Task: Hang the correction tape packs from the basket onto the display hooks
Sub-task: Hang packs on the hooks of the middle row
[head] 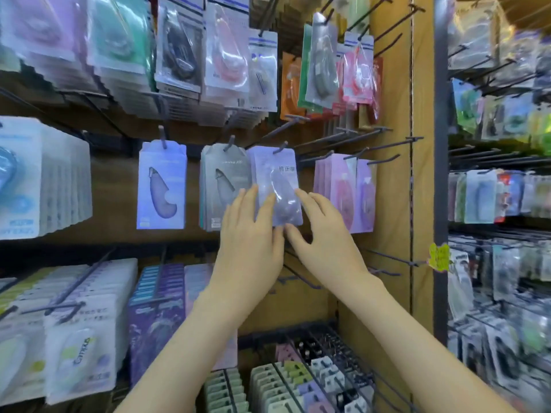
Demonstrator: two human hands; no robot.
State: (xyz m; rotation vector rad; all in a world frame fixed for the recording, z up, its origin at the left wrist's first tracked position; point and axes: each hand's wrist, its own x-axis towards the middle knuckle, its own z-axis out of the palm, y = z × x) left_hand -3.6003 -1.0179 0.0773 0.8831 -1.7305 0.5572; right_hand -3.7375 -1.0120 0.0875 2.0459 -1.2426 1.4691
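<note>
Head view shows the lavender pack (269, 174) already threaded on its hook (281, 148), face outward like the rest of the row. Both hands sit at its lower half, probably to square it. Left of the pack, the left hand (250, 231) lays straight fingers against its edge and grips nothing. Right of it, the right hand (325, 236) lightly pinches the lower corner between thumb and forefinger. No basket is in view.
</note>
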